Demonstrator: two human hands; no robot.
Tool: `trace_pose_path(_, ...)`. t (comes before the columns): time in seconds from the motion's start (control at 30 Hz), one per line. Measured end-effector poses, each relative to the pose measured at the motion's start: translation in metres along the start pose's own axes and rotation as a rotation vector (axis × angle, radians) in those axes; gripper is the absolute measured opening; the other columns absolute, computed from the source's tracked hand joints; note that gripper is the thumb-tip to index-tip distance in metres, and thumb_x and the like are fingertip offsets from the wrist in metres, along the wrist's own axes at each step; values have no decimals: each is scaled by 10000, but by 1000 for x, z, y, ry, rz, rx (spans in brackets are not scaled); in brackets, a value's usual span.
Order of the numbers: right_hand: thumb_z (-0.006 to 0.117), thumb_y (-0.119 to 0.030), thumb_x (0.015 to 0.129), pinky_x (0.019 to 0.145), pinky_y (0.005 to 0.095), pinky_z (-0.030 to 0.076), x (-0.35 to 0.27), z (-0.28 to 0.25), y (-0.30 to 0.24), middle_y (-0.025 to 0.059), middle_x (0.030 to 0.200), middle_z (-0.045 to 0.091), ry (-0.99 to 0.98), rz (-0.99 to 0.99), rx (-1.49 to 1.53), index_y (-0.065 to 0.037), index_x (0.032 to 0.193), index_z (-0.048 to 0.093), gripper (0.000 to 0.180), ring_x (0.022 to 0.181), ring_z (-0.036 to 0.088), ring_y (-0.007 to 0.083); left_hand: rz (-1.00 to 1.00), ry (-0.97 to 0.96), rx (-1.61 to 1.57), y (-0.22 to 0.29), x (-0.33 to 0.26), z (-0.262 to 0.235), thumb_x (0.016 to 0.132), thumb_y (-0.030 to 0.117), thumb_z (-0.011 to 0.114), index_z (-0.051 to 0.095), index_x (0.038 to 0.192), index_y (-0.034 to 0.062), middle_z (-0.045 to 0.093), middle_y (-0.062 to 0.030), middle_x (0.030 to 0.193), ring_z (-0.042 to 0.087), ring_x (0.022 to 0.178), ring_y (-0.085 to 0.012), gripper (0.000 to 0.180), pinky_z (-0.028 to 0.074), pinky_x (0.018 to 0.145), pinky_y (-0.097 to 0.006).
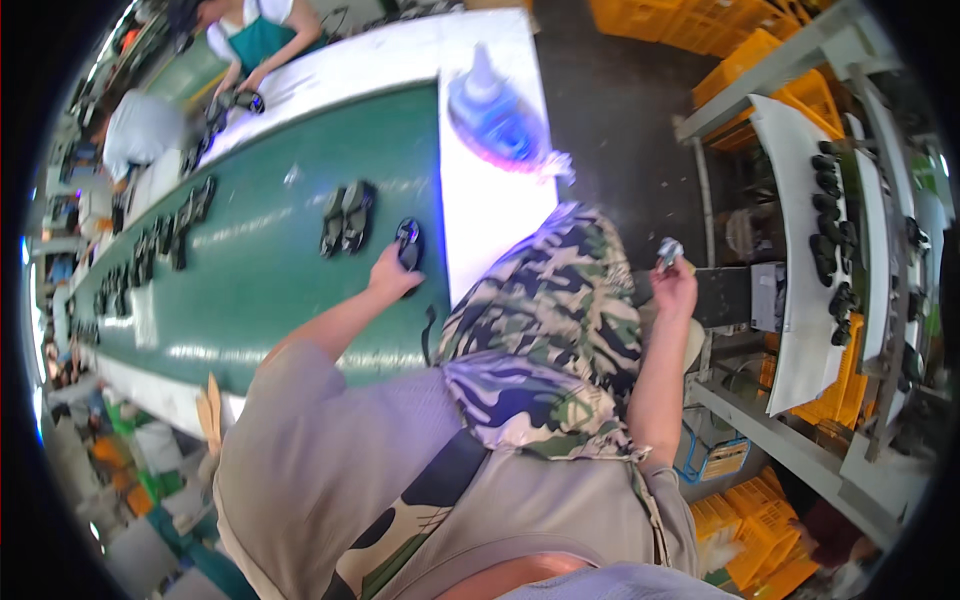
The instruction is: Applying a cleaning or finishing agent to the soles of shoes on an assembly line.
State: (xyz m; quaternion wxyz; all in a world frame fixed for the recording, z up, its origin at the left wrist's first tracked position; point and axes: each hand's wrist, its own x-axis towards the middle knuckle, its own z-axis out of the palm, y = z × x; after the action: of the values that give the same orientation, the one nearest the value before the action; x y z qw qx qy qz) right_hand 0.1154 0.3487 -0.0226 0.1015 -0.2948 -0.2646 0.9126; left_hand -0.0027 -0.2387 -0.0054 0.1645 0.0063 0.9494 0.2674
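Note:
My left hand (pixel 392 275) is closed round the near end of a dark shoe (pixel 408 240) at the right edge of the green belt (pixel 270 290). To the left of that shoe, a pair of dark open shoes (pixel 347 218) stands side by side on the belt. My right hand (pixel 675 287) is raised off to the right, away from the belt. Its fingertips pinch a small silvery, crumpled-looking object (pixel 669 252), too small to name. A camouflage apron (pixel 560 300) covers my lap between the two hands.
A blue-white bottle (pixel 484 85) stands in a tray on the white tabletop (pixel 490 225). Farther along the belt are several dark shoes (pixel 150 250). A co-worker in a green apron (pixel 262 42) handles shoes opposite. On the right stand a shoe rack (pixel 790 260) and orange crates (pixel 745 515).

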Motion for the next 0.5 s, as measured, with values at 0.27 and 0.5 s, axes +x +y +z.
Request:
trace_pose_path(0.27, 667, -181, 922, 720, 386, 475, -8, 26, 5, 54, 909, 683, 242, -3, -106, -76, 981, 662, 121, 849, 665, 215, -430, -336, 206, -10, 31, -17, 578, 388, 913, 632, 1183, -79, 659, -264, 1164, 672, 1040, -379, 814, 551, 882, -432)
trace_pose_path(0.5, 686, -149, 911, 694, 369, 483, -12, 29, 0, 60, 870, 667, 291, -39, -118, -72, 963, 652, 99, 799, 650, 209, -394, -441, -1262, 1, 36, -21, 766, 154, 789, 596, 1185, -16, 697, -126, 1072, 690, 1006, -293, 491, 537, 960, -450)
